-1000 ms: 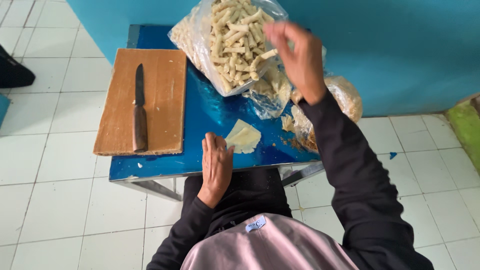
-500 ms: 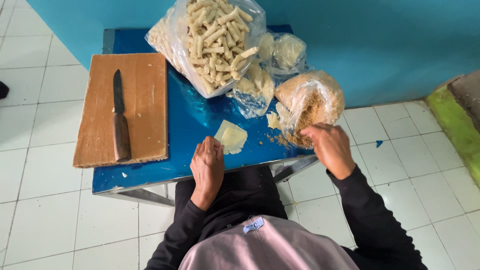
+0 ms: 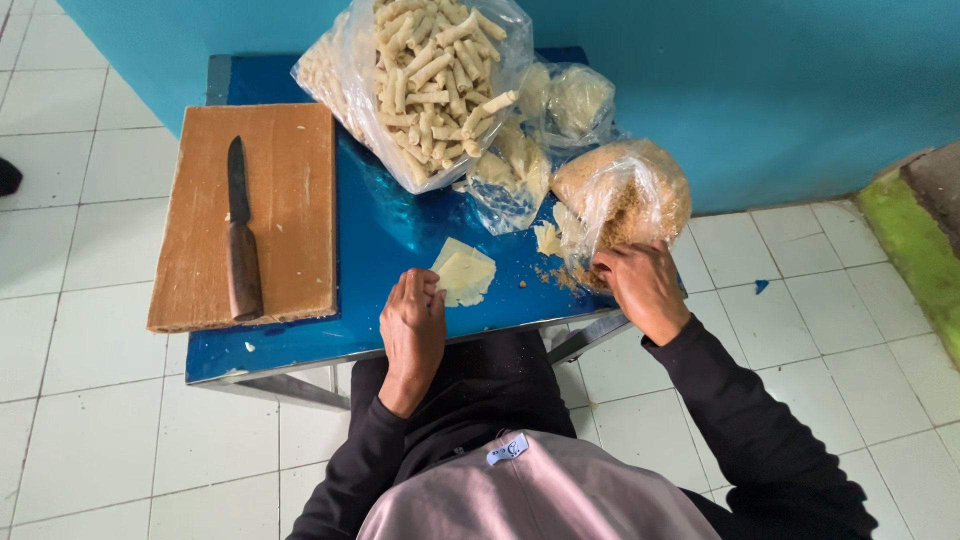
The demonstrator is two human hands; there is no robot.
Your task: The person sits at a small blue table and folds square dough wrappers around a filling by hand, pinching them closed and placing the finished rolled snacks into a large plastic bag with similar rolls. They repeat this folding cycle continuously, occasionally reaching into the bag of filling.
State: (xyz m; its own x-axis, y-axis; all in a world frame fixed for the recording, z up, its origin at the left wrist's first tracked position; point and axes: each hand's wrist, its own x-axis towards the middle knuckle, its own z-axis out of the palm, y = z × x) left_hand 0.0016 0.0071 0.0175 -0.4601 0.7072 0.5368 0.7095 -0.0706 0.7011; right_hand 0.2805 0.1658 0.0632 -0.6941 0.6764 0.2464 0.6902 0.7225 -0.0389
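right hand [image 3: 640, 290] is now lowered from the big bag of rolls [image 3: 425, 85] to the crumb bag [image 3: 625, 200], fingers closed in its mouth | left hand [image 3: 412, 330] is rested open on the blue bench [image 3: 300, 345], beside the pale wrapper sheet [image 3: 465, 272] | knife [image 3: 240, 235] is left on the board [image 3: 290, 190]

Open blue tabletop [image 3: 380, 235] runs as a channel down the frame's centre, between the brown wooden cutting board [image 3: 285, 195] at left and the bags at right. A dark-handled knife [image 3: 240, 235] lies lengthwise on the board.

Upper centre is blocked by a large clear plastic bag of pale rolled sticks [image 3: 425, 85]. Smaller clear bags [image 3: 565, 100] crowd the upper right.

The channel's lower end is partly closed by a pale folded wrapper sheet [image 3: 465, 272] and the left hand [image 3: 412, 335].

The right hand [image 3: 642, 290] sits at the mouth of a clear bag of brown crumbs [image 3: 630, 195], closing off the lower right corner.
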